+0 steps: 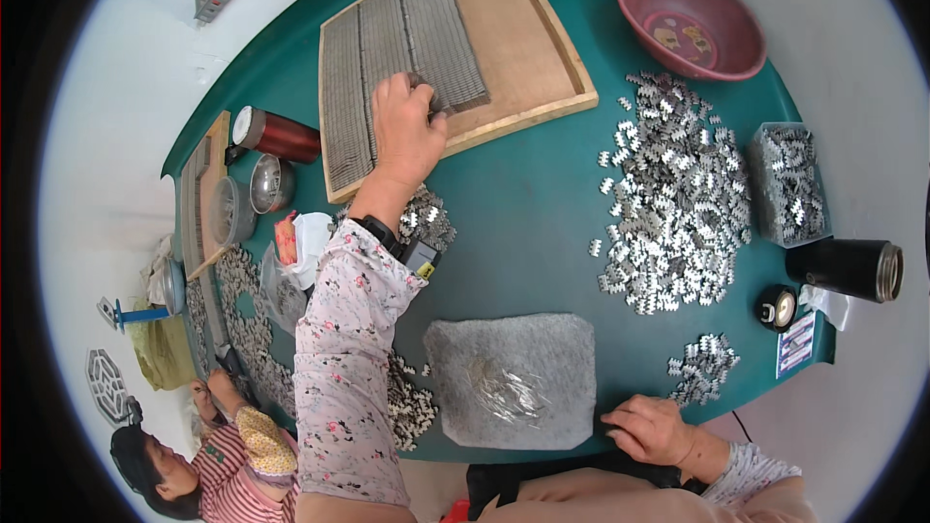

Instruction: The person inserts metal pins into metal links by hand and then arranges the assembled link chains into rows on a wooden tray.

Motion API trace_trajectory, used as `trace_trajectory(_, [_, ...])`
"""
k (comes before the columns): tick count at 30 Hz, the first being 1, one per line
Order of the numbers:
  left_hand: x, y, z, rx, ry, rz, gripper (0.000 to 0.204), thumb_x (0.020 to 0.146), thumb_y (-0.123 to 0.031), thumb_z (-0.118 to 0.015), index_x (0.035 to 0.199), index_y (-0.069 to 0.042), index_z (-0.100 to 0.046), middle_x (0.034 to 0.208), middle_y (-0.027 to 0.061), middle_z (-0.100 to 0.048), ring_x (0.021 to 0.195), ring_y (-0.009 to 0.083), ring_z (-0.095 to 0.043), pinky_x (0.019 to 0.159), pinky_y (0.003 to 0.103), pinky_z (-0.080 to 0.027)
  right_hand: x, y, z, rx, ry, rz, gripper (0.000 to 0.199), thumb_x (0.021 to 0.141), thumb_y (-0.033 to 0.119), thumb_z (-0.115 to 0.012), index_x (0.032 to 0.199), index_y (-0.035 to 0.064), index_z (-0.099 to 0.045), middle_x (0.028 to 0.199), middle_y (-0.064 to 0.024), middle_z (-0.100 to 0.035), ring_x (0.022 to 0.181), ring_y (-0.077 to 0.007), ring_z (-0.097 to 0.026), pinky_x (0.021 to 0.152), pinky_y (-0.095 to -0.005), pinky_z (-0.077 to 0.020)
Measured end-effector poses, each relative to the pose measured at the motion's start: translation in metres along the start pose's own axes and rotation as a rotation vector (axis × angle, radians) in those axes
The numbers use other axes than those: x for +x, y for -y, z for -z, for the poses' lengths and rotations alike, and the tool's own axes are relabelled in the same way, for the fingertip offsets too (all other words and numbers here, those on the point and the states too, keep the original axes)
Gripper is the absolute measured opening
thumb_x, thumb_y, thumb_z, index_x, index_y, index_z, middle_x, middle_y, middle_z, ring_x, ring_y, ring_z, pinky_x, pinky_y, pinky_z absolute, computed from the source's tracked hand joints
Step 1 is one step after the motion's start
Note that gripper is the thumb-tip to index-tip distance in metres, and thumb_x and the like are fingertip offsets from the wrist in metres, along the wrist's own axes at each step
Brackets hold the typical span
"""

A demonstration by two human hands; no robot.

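Observation:
My left hand reaches far over a shallow wooden tray. Its fingers are curled round something small and dark, mostly covered by the hand. Under and beside it, tight rows of thin grey metal pieces fill the tray's left and middle. My right hand rests at the near table edge with fingers bent together; what they hold, if anything, is hidden. Left of it lies a grey felt mat carrying thin shiny metal pins. A small heap of toothed metal pieces lies just beyond it.
A large heap of toothed pieces covers the right side, beside a filled clear box, a dark red basin and a black flask. A red flask stands left. Another person works at the lower left.

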State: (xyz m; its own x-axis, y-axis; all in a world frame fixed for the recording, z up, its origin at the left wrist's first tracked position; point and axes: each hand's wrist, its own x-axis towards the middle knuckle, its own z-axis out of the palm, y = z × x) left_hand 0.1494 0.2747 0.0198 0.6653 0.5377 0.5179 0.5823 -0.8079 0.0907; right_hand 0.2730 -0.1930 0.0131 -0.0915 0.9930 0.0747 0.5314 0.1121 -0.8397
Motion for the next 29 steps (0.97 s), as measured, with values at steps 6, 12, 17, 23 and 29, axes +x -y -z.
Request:
trace_trajectory(6, [-0.02, -0.013, 0.017, -0.061, -0.089, -0.025, 0.021, 0.068, -0.004, -0.074, 0.085, -0.003, -0.062, 0.103, 0.0147, -0.055, 0.102, 0.0359, -0.051, 0.089, 0.046, -0.042, -0.013, -0.015, -0.01, 0.003, 0.041, 0.031, 0.022, 0.08, 0.014, -0.076, 0.099, 0.0073, -0.068, 0.085, -0.0062, -0.065, 0.071, -0.0246, -0.066, 0.063, -0.0338, -0.0547])
trace_trajectory(12, [-0.051, -0.022, 0.048, -0.07, -0.104, -0.138, 0.022, 0.069, -0.004, -0.073, 0.087, -0.004, -0.059, 0.102, 0.0144, -0.057, 0.098, 0.0362, -0.054, 0.084, 0.045, -0.043, -0.009, -0.016, -0.01, 0.046, 0.021, 0.003, 0.02, 0.081, 0.016, -0.075, 0.098, 0.0075, -0.068, 0.084, -0.0068, -0.066, 0.072, -0.0257, -0.066, 0.063, -0.0347, -0.054])
trace_trajectory(17, [-0.087, -0.053, 0.09, -0.145, 0.013, -0.281, 0.023, 0.068, -0.002, -0.072, 0.088, -0.004, -0.06, 0.097, 0.0138, -0.057, 0.095, 0.035, -0.054, 0.082, 0.043, -0.042, -0.008, -0.016, -0.011, 0.064, 0.011, 0.029, 0.018, 0.083, 0.016, -0.073, 0.098, 0.0072, -0.068, 0.085, -0.0073, -0.065, 0.072, -0.0265, -0.066, 0.064, -0.0354, -0.0534])
trace_trajectory(23, [-0.094, -0.084, 0.184, -0.334, -0.226, -0.12, 0.02, 0.076, 0.0, -0.07, 0.095, 0.0, -0.064, 0.102, 0.012, -0.063, 0.099, 0.0269, -0.061, 0.086, 0.036, -0.049, -0.018, -0.012, -0.018, 0.02, -0.021, 0.066, 0.016, 0.086, 0.014, -0.07, 0.098, 0.0054, -0.067, 0.083, -0.0103, -0.063, 0.07, -0.0288, -0.063, 0.063, -0.0371, -0.0513])
trace_trajectory(29, [-0.109, -0.119, 0.39, -0.665, -0.312, -0.625, 0.075, 0.092, -0.056, -0.052, 0.137, 0.004, -0.053, 0.133, 0.0239, -0.059, 0.128, 0.0397, -0.054, 0.117, 0.058, -0.029, -0.023, -0.017, -0.028, -0.034, -0.132, 0.168, 0.012, 0.09, 0.012, -0.065, 0.1, 0.0037, -0.065, 0.088, -0.015, -0.063, 0.076, -0.035, -0.064, 0.066, -0.0408, -0.0512])
